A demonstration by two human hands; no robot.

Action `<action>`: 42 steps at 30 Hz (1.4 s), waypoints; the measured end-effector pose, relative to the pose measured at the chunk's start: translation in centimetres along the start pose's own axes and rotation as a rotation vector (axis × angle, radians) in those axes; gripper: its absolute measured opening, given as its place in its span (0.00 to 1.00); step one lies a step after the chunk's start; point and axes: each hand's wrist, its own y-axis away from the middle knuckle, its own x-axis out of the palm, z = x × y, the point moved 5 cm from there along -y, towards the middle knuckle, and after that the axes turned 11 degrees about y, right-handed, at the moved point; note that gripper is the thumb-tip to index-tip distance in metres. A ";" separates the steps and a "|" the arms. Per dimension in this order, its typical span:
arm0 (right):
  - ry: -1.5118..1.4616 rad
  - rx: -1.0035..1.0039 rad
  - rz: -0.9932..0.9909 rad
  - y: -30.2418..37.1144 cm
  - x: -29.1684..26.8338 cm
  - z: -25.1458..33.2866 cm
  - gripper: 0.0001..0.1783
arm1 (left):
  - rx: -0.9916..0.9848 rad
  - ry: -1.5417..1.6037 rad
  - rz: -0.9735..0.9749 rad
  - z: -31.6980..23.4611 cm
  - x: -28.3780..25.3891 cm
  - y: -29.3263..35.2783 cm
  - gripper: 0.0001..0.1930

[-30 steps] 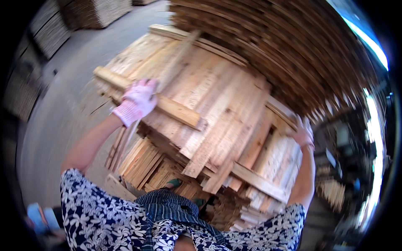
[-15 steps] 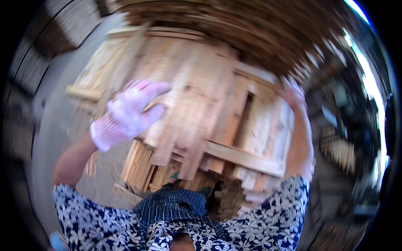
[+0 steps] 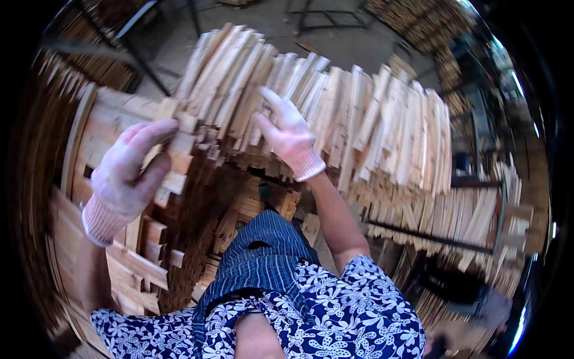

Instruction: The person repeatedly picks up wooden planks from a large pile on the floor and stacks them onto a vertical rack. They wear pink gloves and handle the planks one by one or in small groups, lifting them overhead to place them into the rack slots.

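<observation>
Both my hands wear pale pink-white knit gloves. My left hand is raised at the left with its fingers bent forward and the thumb apart, and nothing shows in it. Below and behind it lie flat wooden boards and staggered board ends. My right hand reaches over a long stack of narrow wooden slats, thumb and forefinger spread. Its fingertips are over the slats; whether they touch is hard to tell. The other fingers of that hand are partly hidden.
A second pile of slats lies to the right behind a dark metal bar. Dark metal frames stand on the far floor, with more stacked wood at the far right. Stacked boards fill the left edge.
My view has swung right, from the broad board surface to the slat stack. My right hand has moved from that surface's right edge to over the slats. My left hand stays raised.
</observation>
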 end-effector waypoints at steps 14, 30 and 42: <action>-0.995 1.439 -1.224 40.6 -15.1 -39.4 0.49 | -0.043 0.458 1.075 -7.7 39.0 -19.4 0.28; -0.274 1.471 -1.449 24.8 -19.2 -36.8 0.39 | -0.982 0.984 0.732 -4.0 67.5 -28.2 0.70; -0.100 1.072 -0.321 21.0 -22.3 -39.1 0.39 | -1.214 1.552 0.793 0.9 67.9 -28.0 0.38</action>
